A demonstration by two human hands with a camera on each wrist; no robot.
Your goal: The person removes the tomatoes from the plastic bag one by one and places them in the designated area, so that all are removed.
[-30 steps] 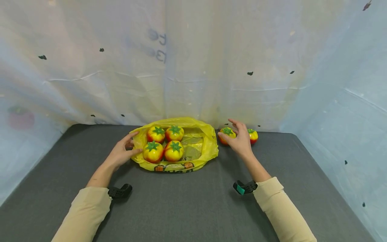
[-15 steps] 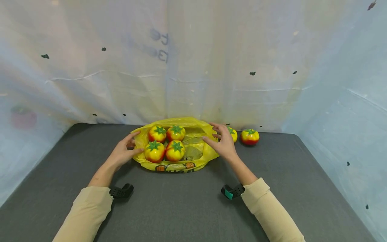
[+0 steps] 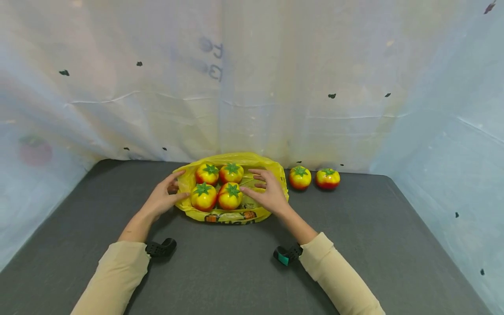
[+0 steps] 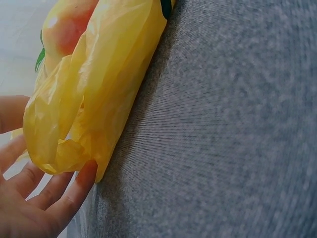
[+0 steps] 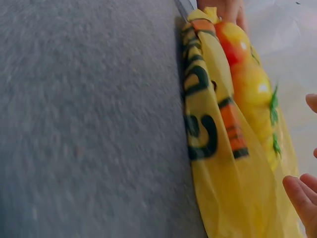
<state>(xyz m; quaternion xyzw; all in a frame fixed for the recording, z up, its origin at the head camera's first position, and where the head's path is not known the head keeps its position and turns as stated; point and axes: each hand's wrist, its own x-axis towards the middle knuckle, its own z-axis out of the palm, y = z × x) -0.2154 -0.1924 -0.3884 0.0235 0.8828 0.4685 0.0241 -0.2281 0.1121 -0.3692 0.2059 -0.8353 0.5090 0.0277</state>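
Note:
A yellow plastic bag (image 3: 278, 192) lies with its mouth spread wide, holding several red-and-yellow toy tomatoes with green leafy tops. At the bag's left end, my left hand (image 3: 160, 195) touches the plastic with its fingertips. The left wrist view shows these fingers (image 4: 74, 196) extended along the bag's folded end. My right hand (image 3: 271, 192) hovers over the bag's right part, fingers spread, holding nothing. Its thumb tip overlaps the edge of the front-right toy tomato (image 3: 229, 197). In the right wrist view, its fingers (image 5: 299, 198) are close by the bag's open side.
Two more toy tomatoes, a left one (image 3: 300, 178) and a right one (image 3: 327, 179), sit on the grey table (image 3: 220, 271) right of the bag. A pale plastic sheet (image 3: 252, 109) hangs behind the table and along its sides. Both wrists wear black bands.
My right hand has moved left from the toy tomatoes outside the bag to over the bag's right part, uncovering those two. My left hand stays at the bag's left end.

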